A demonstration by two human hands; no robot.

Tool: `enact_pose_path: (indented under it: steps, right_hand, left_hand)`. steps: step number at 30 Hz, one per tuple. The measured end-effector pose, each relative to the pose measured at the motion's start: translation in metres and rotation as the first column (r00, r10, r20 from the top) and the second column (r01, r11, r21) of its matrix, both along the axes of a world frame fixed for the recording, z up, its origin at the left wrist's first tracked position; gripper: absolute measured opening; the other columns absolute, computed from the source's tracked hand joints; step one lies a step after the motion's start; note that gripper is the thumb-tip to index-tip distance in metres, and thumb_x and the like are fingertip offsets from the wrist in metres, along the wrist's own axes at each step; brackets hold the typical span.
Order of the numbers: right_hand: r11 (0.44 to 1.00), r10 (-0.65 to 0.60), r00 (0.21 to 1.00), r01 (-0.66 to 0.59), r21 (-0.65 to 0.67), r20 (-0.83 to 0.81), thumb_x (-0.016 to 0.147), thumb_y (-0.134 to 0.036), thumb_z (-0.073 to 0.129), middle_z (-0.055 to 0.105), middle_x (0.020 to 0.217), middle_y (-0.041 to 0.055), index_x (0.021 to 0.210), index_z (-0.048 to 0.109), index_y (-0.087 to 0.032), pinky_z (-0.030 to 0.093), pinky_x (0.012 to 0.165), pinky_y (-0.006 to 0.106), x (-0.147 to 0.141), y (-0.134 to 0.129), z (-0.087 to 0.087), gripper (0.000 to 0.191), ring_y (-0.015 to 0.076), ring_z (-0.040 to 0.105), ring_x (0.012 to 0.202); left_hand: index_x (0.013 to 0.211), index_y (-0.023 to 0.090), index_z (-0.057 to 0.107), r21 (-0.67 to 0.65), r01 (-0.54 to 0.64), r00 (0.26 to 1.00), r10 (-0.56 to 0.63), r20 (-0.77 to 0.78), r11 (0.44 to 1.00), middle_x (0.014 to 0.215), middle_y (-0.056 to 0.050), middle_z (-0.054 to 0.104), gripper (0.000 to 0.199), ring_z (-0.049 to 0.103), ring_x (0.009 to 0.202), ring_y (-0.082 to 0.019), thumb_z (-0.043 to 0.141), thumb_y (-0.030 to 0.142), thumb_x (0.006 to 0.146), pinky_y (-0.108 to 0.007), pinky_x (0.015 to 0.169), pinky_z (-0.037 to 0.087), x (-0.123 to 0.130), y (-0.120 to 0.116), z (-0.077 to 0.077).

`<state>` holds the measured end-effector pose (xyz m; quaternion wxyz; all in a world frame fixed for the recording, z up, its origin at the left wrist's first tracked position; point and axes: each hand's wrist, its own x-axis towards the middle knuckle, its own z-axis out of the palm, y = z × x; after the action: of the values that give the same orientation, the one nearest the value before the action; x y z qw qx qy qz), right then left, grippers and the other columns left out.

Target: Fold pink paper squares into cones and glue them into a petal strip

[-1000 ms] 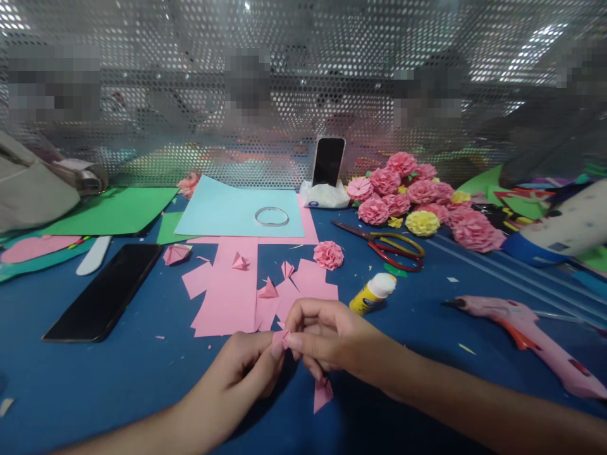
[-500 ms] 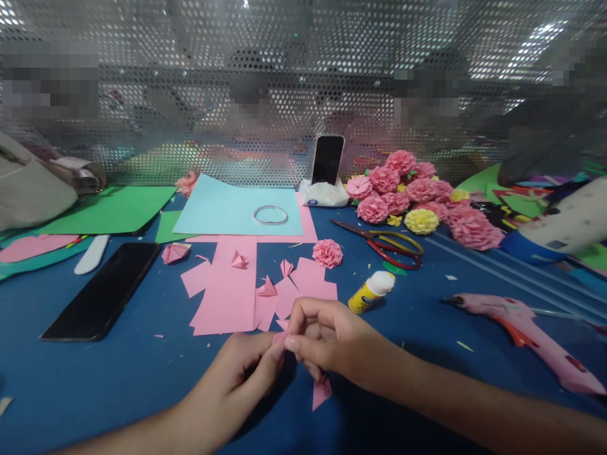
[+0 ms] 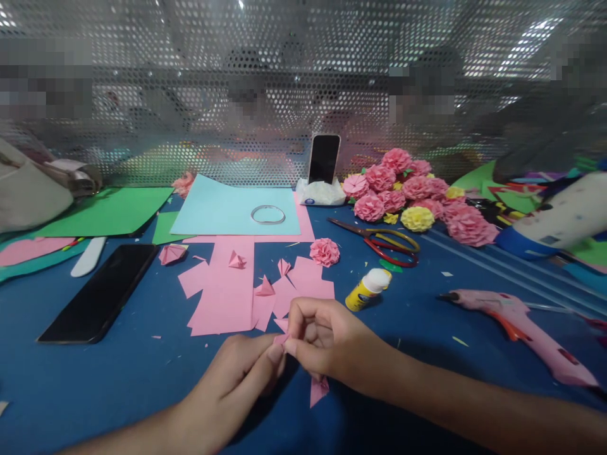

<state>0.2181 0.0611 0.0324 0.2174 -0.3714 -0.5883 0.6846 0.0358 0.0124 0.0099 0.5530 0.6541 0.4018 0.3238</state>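
There it was, right between the two sets of fingertips: a small folded piece of pink paper (image 3: 281, 339), pinched by thumb and forefinger of the left hand (image 3: 237, 373), while the right hand (image 3: 339, 341) pinched its other edge! Its visible strip ran crosswise, hand to hand, tipped slightly up toward the right (most of it hid behind fingers, so I could not tell which way any tip pointed). The right hand's other fingers were curled, and just below them one pointed pink paper scrap (image 3: 318, 393) tapered toward the person; held or lying, I could not tell. Beyond came four folded pink paper pieces (image 3: 264, 287): three on or beside flat pink paper sheets (image 3: 230, 297), one by a flat black phone (image 3: 99, 294). Then one ruffled pink paper flower (image 3: 325, 252), one yellow glue stick with a white cap (image 3: 365, 292), one pair of red-and-yellow-handled scissors (image 3: 368, 233), one pink glue gun (image 3: 515, 308)! Farther out, one silver ring (image 3: 268, 223) lay on one light-blue paper sheet (image 3: 213, 208), near a heap of pink and yellow paper flowers (image 3: 417, 188).
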Motion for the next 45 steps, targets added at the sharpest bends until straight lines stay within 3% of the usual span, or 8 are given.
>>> enact_pose_path:
  steps: [4,8,13,19,27,33,37,45]
  right_hand:
    - [0.997,-0.051,0.998,0.054,0.059,-0.048,0.074,-0.013,0.065,0.045,0.059,-0.0086,0.072,0.048,-0.017,0.028,0.046,0.017,-0.001,-0.002,-0.003,0.018,0.0044,0.039,0.051]
    - [0.995,-0.096,0.994,0.097,0.016,-0.045,0.077,-0.018,0.067,0.043,0.054,-0.0097,0.072,0.048,-0.018,0.025,0.044,0.017,-0.003,-0.004,-0.001,0.02,0.0046,0.035,0.047]
    - [0.997,-0.069,0.998,0.069,-0.033,0.001,0.078,-0.03,0.072,0.045,0.052,-0.0099,0.075,0.05,-0.018,0.033,0.042,0.016,-0.004,-0.003,0.002,0.026,0.0047,0.039,0.043]
    - [0.999,0.041,0.994,-0.045,-0.031,-0.105,0.09,-0.045,0.06,0.059,0.073,-0.0018,0.084,0.055,-0.015,0.027,0.042,0.015,0.0,0.003,0.004,0.031,0.0032,0.047,0.047]
    - [0.991,0.091,0.992,-0.099,-0.086,-0.09,0.079,-0.05,0.076,0.057,0.062,-0.0048,0.086,0.058,-0.015,0.033,0.042,0.014,0.002,0.007,0.007,0.04,0.0043,0.048,0.046]
    - [0.98,0.12,0.986,-0.136,-0.142,-0.113,0.076,-0.045,0.08,0.055,0.053,-0.0068,0.085,0.058,-0.016,0.036,0.04,0.013,0.002,0.008,0.003,0.037,0.006,0.051,0.045]
    - [0.98,0.104,0.993,-0.113,-0.162,-0.063,0.071,-0.041,0.084,0.057,0.052,-0.0069,0.083,0.058,-0.016,0.041,0.039,0.013,0.002,0.005,0.002,0.038,0.0059,0.05,0.042]
    - [0.984,0.076,0.997,-0.079,-0.161,-0.025,0.067,-0.035,0.087,0.056,0.048,-0.0072,0.079,0.06,-0.015,0.042,0.039,0.012,0.001,0.003,0.002,0.036,0.0062,0.052,0.042]
  left_hand:
    - [0.072,0.019,0.042,0.015,0.011,0.999,-0.01,-0.035,1.0,0.062,0.004,0.035,0.045,0.03,0.055,-0.01,0.031,0.048,0.104,-0.022,0.049,0.026,0.001,0.0,0.001]
    - [0.074,0.018,0.046,-0.02,-0.044,0.999,0.044,0.007,0.999,0.058,0.006,0.036,0.044,0.031,0.05,-0.009,0.037,0.051,0.103,-0.021,0.047,0.026,0.002,0.0,0.001]
    - [0.072,0.019,0.044,-0.116,-0.116,0.98,0.133,0.149,0.986,0.054,0.007,0.033,0.046,0.029,0.047,-0.009,0.043,0.055,0.1,-0.021,0.044,0.024,0.0,0.002,-0.005]
    - [0.078,0.014,0.059,-0.197,-0.037,0.967,0.084,0.239,0.98,0.051,0.008,0.032,0.05,0.026,0.043,-0.007,0.049,0.059,0.096,-0.02,0.041,0.021,-0.005,0.005,-0.002]
    - [0.064,0.015,0.048,-0.22,0.06,0.948,0.014,0.318,0.974,0.047,0.009,0.03,0.052,0.023,0.041,-0.005,0.052,0.057,0.095,-0.02,0.041,0.017,-0.007,0.007,-0.004]
    - [0.067,0.013,0.055,-0.208,0.094,0.952,-0.026,0.306,0.974,0.049,0.008,0.03,0.053,0.023,0.042,-0.005,0.051,0.057,0.096,-0.02,0.042,0.016,-0.009,0.006,-0.002]
    - [0.073,0.011,0.063,-0.09,0.089,0.973,-0.068,0.22,0.992,0.052,0.007,0.032,0.055,0.022,0.045,-0.006,0.045,0.055,0.1,-0.021,0.045,0.018,-0.007,0.006,0.001]
    - [0.087,0.014,0.071,0.181,0.066,0.998,-0.063,-0.022,0.981,0.062,0.0,0.054,0.048,0.037,0.052,-0.01,0.034,0.039,0.105,-0.022,0.052,0.028,-0.005,-0.001,0.002]
